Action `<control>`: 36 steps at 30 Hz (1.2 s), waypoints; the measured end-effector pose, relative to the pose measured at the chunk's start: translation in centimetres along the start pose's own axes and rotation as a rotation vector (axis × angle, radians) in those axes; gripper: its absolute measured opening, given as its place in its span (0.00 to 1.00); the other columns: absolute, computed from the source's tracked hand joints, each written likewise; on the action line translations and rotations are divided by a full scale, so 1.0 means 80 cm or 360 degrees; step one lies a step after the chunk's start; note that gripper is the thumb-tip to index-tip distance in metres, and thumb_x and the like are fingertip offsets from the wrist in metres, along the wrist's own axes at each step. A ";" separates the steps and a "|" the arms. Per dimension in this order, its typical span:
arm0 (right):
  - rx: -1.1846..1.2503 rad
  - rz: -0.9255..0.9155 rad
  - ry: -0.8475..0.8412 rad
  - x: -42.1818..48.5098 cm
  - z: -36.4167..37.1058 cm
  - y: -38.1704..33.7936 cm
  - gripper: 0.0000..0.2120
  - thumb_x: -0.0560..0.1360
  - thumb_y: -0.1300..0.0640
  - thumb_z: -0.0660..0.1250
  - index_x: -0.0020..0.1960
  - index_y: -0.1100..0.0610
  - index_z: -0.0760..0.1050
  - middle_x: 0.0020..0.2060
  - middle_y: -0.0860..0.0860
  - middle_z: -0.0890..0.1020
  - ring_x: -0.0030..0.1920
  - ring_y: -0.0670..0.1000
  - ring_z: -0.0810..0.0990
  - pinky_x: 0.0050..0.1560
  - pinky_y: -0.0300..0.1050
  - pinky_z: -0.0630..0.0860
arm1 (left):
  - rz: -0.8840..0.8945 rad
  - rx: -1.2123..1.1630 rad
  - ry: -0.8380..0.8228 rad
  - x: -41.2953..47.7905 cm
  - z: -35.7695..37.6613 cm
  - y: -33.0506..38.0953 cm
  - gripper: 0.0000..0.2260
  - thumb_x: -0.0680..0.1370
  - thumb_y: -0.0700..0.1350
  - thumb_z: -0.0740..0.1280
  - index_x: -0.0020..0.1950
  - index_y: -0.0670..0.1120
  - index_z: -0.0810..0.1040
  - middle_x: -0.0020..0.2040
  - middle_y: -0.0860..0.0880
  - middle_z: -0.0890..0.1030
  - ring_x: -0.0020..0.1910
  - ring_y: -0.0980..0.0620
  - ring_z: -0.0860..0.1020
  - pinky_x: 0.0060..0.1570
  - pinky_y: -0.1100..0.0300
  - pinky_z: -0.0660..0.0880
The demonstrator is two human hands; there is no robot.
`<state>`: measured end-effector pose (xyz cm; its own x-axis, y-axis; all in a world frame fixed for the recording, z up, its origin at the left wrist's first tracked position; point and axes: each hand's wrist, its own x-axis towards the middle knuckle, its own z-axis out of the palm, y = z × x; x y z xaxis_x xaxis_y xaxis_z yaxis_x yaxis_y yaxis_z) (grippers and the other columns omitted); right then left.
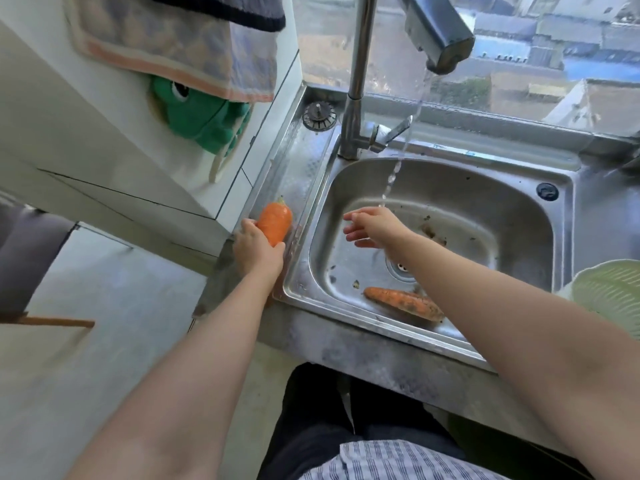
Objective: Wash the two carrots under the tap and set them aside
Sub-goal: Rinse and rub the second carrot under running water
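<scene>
My left hand (256, 249) grips a clean, stubby orange carrot (275, 221) over the steel ledge left of the sink (561, 237). A second carrot (403, 302), longer and still dirty, lies on the basin floor near the front wall, partly hidden by my right forearm. My right hand (372, 226) is open with fingers spread, held over the basin right under the stream of water falling from the tap (440, 36). It holds nothing.
A sink strainer plug (319, 115) rests on the ledge behind the tap base. A pale green colander (613, 292) sits on the counter at right. Towels and a green cloth (204, 123) hang on the white wall at left. Dirt specks dot the basin.
</scene>
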<state>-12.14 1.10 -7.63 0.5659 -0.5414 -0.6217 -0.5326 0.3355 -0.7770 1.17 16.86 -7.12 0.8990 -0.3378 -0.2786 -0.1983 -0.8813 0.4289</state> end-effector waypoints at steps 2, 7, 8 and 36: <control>0.0156 0.0093 0.0121 0.009 0.000 0.002 0.13 0.81 0.61 0.57 0.61 0.62 0.77 0.38 0.53 0.80 0.35 0.48 0.79 0.38 0.38 0.77 | 0.0033 0.0103 -0.0048 0.002 0.003 -0.007 0.25 0.74 0.45 0.73 0.66 0.40 0.67 0.66 0.38 0.71 0.60 0.39 0.75 0.57 0.50 0.73; 0.0284 0.0159 0.0210 0.019 -0.006 0.007 0.13 0.81 0.60 0.57 0.60 0.61 0.77 0.38 0.53 0.80 0.35 0.48 0.79 0.34 0.36 0.76 | 0.0376 0.0509 0.0294 -0.007 0.011 0.006 0.24 0.73 0.43 0.69 0.66 0.40 0.68 0.63 0.39 0.70 0.59 0.41 0.72 0.58 0.50 0.70; 0.0277 0.0161 0.0220 0.019 -0.010 0.008 0.12 0.81 0.60 0.58 0.59 0.60 0.77 0.38 0.53 0.80 0.35 0.48 0.79 0.34 0.36 0.76 | 0.0558 0.0510 0.0359 -0.008 0.014 0.015 0.22 0.72 0.43 0.68 0.65 0.41 0.69 0.62 0.40 0.71 0.59 0.41 0.72 0.57 0.51 0.69; -0.0862 0.0253 -0.0010 0.076 -0.100 0.161 0.22 0.75 0.45 0.68 0.62 0.57 0.74 0.55 0.54 0.80 0.57 0.58 0.79 0.55 0.51 0.75 | 0.0017 -0.0271 -0.1234 0.037 0.192 0.112 0.10 0.81 0.43 0.60 0.57 0.41 0.77 0.42 0.45 0.77 0.33 0.52 0.72 0.35 0.60 0.67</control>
<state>-20.59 -4.01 -20.65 0.4554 -0.5115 -0.7287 -0.8576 -0.0323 -0.5133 -3.94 2.91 -17.28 0.3569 -0.5350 -0.7658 -0.0868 -0.8352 0.5430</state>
